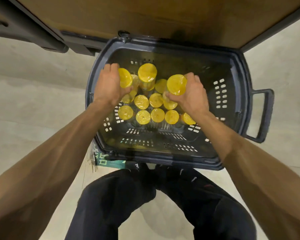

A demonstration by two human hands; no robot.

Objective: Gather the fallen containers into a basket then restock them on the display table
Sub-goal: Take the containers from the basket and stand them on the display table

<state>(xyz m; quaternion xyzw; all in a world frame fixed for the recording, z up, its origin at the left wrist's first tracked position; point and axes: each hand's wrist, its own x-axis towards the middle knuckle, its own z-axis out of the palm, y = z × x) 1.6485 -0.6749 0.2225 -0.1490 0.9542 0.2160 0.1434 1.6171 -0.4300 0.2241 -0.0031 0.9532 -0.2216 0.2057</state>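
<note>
Forearms (59,153), left hand (109,85), right hand (189,94) gripping yellow-lidded containers (177,84), navy basket (241,70)

White marks on the green wrapper (111,163) cannot be read.

jars: yellow-lidded round clear plastic jars (141,102) stand bunched in the left half and middle of the dark blue slotted plastic basket (189,54)
hands: left hand (109,85) grips a jar by its left wall, right hand (189,94) one mid-basket
table: brown wooden tabletop (145,18) overhangs its far edge
box: green printed carton (109,162) pokes out under its near-left corner
</note>
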